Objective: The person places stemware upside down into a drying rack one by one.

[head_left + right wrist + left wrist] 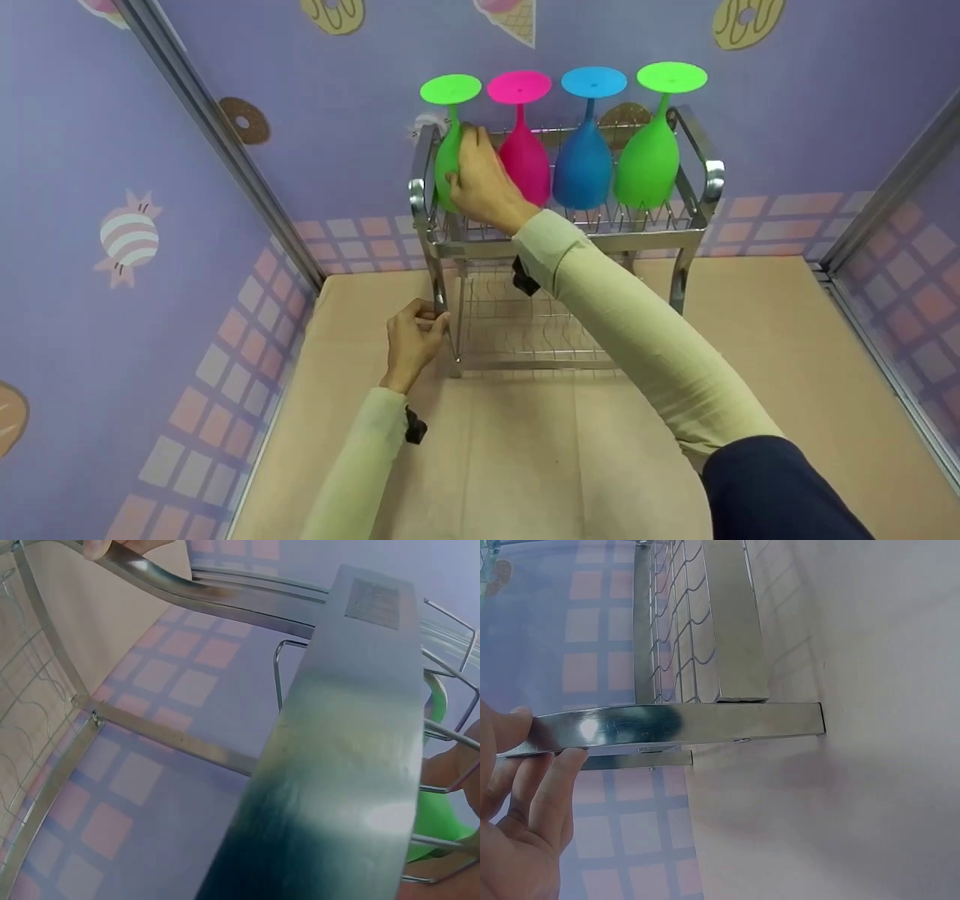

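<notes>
A two-tier metal dish rack point(570, 244) stands against the back wall. On its upper tier several plastic wine glasses stand upside down in a row: a green one point(448, 154) at the left, a pink one point(525, 161), a blue one point(583, 169) and another green one point(649, 165). My right hand point(484, 176) grips the bowl of the left green glass, covering its right side. Rack wires and a wide metal bar partly hide that grip in the right wrist view. Lower down, my left hand point(414, 337) pinches the rack's front left leg point(607, 726) between thumb and fingers.
The rack's lower wire tier point(540, 330) holds no glasses. Beneath the rack lies a pale cloth-covered surface point(525, 450). Printed purple walls point(225, 150) close it in at the back and sides, with metal posts point(225, 142) at the corners.
</notes>
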A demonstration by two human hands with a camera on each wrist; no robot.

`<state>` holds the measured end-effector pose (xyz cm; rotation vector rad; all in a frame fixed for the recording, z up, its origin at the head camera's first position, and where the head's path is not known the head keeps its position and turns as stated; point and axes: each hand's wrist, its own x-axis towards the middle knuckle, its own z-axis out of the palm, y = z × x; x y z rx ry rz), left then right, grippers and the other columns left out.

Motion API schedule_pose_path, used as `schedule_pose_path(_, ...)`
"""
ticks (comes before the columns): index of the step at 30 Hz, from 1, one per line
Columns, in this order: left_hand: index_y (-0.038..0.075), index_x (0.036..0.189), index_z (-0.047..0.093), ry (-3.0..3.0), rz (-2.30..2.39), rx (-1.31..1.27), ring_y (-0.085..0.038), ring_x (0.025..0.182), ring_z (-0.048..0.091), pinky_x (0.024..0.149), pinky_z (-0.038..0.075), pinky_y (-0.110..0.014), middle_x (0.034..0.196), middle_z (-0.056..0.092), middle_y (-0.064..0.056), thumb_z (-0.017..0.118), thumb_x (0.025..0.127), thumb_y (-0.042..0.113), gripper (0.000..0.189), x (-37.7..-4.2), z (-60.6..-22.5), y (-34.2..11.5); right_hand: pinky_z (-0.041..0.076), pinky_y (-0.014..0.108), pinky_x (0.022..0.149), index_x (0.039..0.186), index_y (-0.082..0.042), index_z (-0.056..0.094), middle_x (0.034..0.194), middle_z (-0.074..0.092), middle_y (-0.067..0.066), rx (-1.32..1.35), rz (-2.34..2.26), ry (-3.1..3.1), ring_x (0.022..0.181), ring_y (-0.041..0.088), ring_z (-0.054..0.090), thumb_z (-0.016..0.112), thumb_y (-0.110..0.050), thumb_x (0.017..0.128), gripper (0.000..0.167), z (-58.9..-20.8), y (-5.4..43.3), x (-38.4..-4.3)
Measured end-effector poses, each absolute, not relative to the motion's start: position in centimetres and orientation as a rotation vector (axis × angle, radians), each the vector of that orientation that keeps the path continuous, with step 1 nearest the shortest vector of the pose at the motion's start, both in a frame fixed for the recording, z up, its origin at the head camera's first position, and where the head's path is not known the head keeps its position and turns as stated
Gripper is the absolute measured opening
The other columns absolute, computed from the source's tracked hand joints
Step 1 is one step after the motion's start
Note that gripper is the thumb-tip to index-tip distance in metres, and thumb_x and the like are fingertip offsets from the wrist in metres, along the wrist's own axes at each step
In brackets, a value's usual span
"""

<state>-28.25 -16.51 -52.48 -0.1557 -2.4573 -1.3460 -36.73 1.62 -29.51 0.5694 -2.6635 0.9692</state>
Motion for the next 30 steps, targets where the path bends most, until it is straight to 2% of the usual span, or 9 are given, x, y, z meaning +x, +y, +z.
schedule_pose_path(9, 0.0, 0.099, 0.075, -2.443, -1.341, -0.146, -0.033, 0.086, 0.078, 0.08, 0.069, -0.045, 0.095, 0.077, -0.017, 0.082, 0.093, 0.006, 0.011, -28.7, -52.4, -16.7, 0.033, 0.036, 0.131, 0.164, 0.008, 0.019, 0.165, 0.032, 0.025, 0.612, 0.958, -2.66, 0.153, 0.032, 0.041, 0.062, -0.012, 0.106, 0.075, -29.4, 2.2, -35.6)
schedule_pose_path(17, -0.001, 0.11, 0.074, -2.518, -1.394, -0.168, -0.033, 0.094, 0.078, 0.08, 0.069, -0.044, 0.106, 0.077, -0.018, 0.078, 0.097, 0.008, 0.016, -28.8, -51.6, -16.8, 0.031, 0.035, 0.132, 0.165, 0.006, 0.021, 0.166, 0.032, 0.022, 0.719, 0.931, -2.581, 0.155, 0.031, 0.038, 0.06, -0.019, 0.109, 0.072, -30.0, 4.7, -33.7)
schedule_pose_path(22, 0.0, 0.121, 0.073, -2.579, -1.403, -0.238, -0.035, 0.104, 0.077, 0.087, 0.068, -0.045, 0.118, 0.076, -0.018, 0.076, 0.1, 0.015, 0.025, -28.8, -50.3, -17.3, 0.027, 0.036, 0.134, 0.165, 0.002, 0.024, 0.167, 0.033, 0.019, 0.781, 0.949, -2.527, 0.157, 0.03, 0.036, 0.058, -0.025, 0.111, 0.07, -30.1, 7.8, -31.8)
schedule_pose_path(25, 0.002, 0.129, 0.07, -2.614, -1.393, -0.28, -0.038, 0.11, 0.076, 0.093, 0.066, -0.048, 0.127, 0.074, -0.019, 0.075, 0.102, 0.022, 0.035, -28.6, -49.1, -18.0, 0.028, 0.042, 0.134, 0.163, 0.003, 0.029, 0.166, 0.037, 0.02, 0.818, 0.972, -2.47, 0.156, 0.031, 0.038, 0.057, -0.028, 0.112, 0.066, -30.5, 10.2, -30.6)
schedule_pose_path(30, 0.003, 0.143, 0.063, -2.661, -1.296, -0.359, -0.044, 0.125, 0.068, 0.108, 0.058, -0.054, 0.144, 0.066, -0.021, 0.075, 0.102, 0.031, 0.052, -27.7, -46.8, -19.6, 0.038, 0.052, 0.128, 0.158, 0.001, 0.043, 0.159, 0.045, 0.022, 0.901, 0.926, -2.314, 0.149, 0.035, 0.046, 0.059, -0.028, 0.111, 0.058, -31.9, 15.2, -28.4)
